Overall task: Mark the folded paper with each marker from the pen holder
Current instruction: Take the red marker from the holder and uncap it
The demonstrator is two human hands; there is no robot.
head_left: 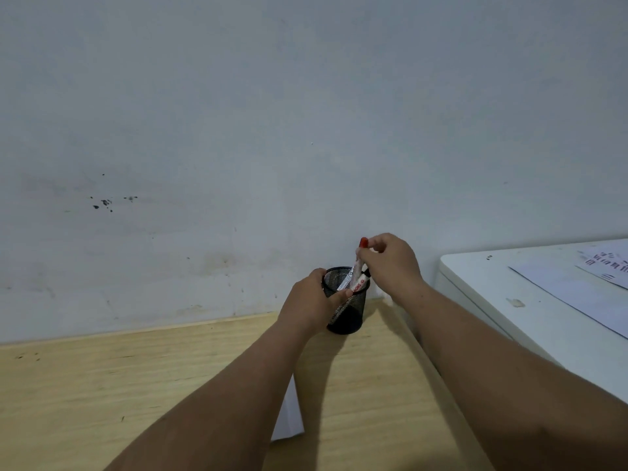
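Note:
A black mesh pen holder point(346, 317) stands on the wooden table point(102, 385) close to the wall. My left hand point(311, 302) wraps around its left side, thumb across the rim. My right hand point(390, 263) pinches the upper end of a white marker with a red cap point(358, 266), whose lower end is still inside the holder. Two more markers lean inside the holder, one with a black cap. The white folded paper point(290, 419) lies on the table under my left forearm, mostly hidden.
A pale grey wall point(238, 130) rises directly behind the table. To the right stands a white cabinet or appliance point(509, 294) with printed sheets point(577, 283) on top, its edge beside my right forearm.

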